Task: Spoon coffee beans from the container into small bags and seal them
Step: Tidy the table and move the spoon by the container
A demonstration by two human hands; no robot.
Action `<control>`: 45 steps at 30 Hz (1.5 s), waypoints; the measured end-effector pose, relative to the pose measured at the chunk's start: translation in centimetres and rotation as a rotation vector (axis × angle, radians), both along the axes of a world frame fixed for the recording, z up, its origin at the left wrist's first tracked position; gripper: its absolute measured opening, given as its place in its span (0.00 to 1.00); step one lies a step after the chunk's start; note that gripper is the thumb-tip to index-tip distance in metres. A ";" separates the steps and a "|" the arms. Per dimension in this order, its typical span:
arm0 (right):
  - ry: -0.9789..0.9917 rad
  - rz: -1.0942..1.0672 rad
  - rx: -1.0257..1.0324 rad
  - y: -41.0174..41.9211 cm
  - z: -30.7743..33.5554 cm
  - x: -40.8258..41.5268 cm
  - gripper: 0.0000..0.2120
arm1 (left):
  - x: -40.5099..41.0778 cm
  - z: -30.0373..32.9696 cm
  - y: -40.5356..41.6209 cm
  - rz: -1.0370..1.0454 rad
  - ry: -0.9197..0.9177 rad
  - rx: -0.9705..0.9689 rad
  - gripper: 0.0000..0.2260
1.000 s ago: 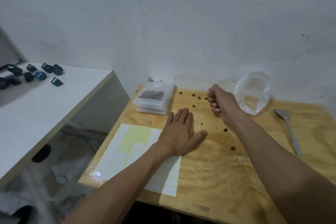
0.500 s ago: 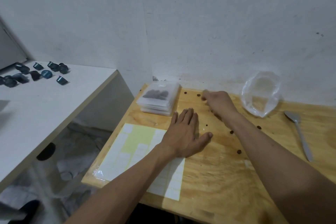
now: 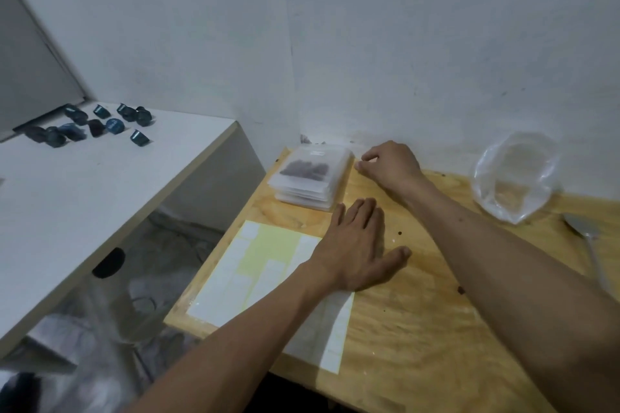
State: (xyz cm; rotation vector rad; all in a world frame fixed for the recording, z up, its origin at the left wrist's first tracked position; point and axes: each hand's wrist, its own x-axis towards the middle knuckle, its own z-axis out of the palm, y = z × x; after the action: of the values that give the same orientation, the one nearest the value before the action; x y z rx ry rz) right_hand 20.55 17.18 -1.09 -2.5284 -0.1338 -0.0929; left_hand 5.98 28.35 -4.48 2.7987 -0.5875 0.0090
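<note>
At the back of the wooden table, the right hand, fingers curled with nothing visibly held, sits just right of the stacked small bags, nearer than the flat, open left hand.

No legible text, brand, number or sign appears on any surface. The only candidate is a small pale label patch on the top pouch of the stack of translucent plastic pouches holding dark coffee beans, just to the left of the curled fingers of the right hand; whatever it carries is too blurred to read. The white and pale-yellow sheet of rectangular adhesive labels, partly under the flat left hand, shows blank faces only. The small dark blue-green capsules, far to the left of both hands, bear no readable marking.
</note>
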 end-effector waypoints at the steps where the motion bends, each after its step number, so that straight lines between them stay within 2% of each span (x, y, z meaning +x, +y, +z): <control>1: -0.004 0.002 -0.025 0.2 0.1 -0.1 0.12 | 0.0 -0.1 0.0 0.000 0.001 0.003 0.40; 4: -0.005 -0.020 -0.029 0.2 0.0 -0.3 0.09 | 0.2 -0.3 0.1 0.001 0.005 0.011 0.40; 6: 0.049 -0.062 0.084 0.1 0.3 -0.1 0.09 | 0.3 -0.4 0.1 0.002 -0.005 0.015 0.40; 8: 0.213 -0.150 0.484 -0.5 1.1 -0.1 0.11 | 0.3 -0.5 0.1 0.006 -0.016 0.021 0.41; 10: 0.433 -0.231 0.954 -1.6 2.1 0.2 0.05 | 0.4 -0.6 0.0 0.010 -0.016 0.032 0.41; 11: 0.485 -0.263 1.112 -2.4 2.5 0.5 0.05 | 0.4 -0.6 0.0 0.010 -0.011 0.036 0.41; 12: 0.505 -0.273 1.181 -3.1 2.8 0.6 0.07 | 0.4 -0.6 0.0 0.008 -0.005 0.037 0.41; 13: 0.487 -0.269 1.151 -3.9 3.0 0.5 0.09 | 0.4 -0.6 0.0 0.008 0.001 0.036 0.41; 14: 0.429 -0.253 1.018 -4.5 3.0 0.3 0.11 | 0.4 -0.6 0.0 0.008 0.008 0.035 0.42; 17: 0.150 -0.172 0.432 -5.0 1.9 -0.7 0.15 | 0.4 -0.5 0.1 0.007 0.023 0.031 0.42; 22: 0.032 -0.040 0.072 -4.1 -0.3 -0.7 0.08 | 0.3 -0.4 0.1 0.009 0.028 0.023 0.41; 24: 0.036 -0.059 0.053 -3.9 -0.5 -0.5 0.07 | 0.3 -0.5 0.1 0.010 0.025 0.008 0.41; 26: 0.099 -0.111 0.181 -3.8 -0.2 -0.8 0.08 | 0.3 -0.4 0.1 0.011 0.023 0.000 0.42; 30: 0.415 -0.329 0.986 -4.9 1.8 -1.0 0.04 | 0.2 -0.3 0.0 0.010 0.029 0.002 0.41; 31: 0.453 -0.348 1.085 -5.4 2.1 -1.0 0.05 | 0.3 -0.4 0.0 0.008 0.028 0.001 0.41; 32: 0.464 -0.352 1.102 -5.9 2.5 -1.2 0.08 | 0.3 -0.4 0.0 0.007 0.024 0.001 0.41; 33: 0.434 -0.341 1.030 -6.2 2.6 -1.5 0.10 | 0.4 -0.5 0.1 0.007 0.017 0.004 0.41; 35: 0.284 -0.307 0.729 -6.5 2.4 -2.6 0.13 | 0.4 -0.6 0.1 0.010 0.007 0.010 0.41; 37: 0.116 -0.244 0.514 -6.5 1.6 -3.0 0.12 | 0.4 -0.7 0.1 0.011 0.002 0.011 0.42; 42: 0.015 -0.079 0.178 -5.9 0.0 -3.2 0.07 | 0.4 -0.6 0.1 0.011 0.002 -0.001 0.41; 45: 0.046 -0.122 0.201 -5.5 0.0 -3.1 0.08 | 0.3 -0.5 0.1 0.011 0.002 -0.003 0.41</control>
State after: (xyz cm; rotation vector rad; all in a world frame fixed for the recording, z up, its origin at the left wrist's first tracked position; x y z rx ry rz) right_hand 17.43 11.65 -1.11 -2.3340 0.0469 -0.0919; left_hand 6.31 28.43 -5.00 2.7988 -0.5707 0.0094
